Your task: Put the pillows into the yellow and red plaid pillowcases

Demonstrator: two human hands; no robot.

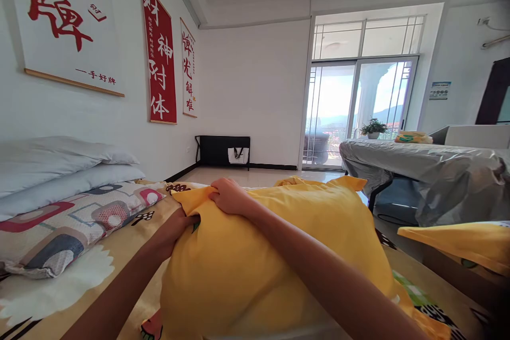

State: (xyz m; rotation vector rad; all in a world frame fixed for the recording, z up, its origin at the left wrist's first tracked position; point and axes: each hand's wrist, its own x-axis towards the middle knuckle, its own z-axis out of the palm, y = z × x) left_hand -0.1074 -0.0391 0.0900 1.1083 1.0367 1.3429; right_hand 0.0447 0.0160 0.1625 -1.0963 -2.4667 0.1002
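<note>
In the middle of the frame, the right hand [229, 195] is pinching the top edge of a big yellow pillow [279, 255] with curled fingers. The left hand [175, 228] is pushing inside its opening, fingers hidden. The pillow is lying on the bed [79, 287], beside a patterned pillow [71, 223] at the left.

A plump, bright yellow fabric pillow [279, 260], its case smooth and unpatterned on the upper face, lies flat across the near edge of the bed with the cartoon-printed sheet [71, 287], one far corner bunched into folds.
</note>
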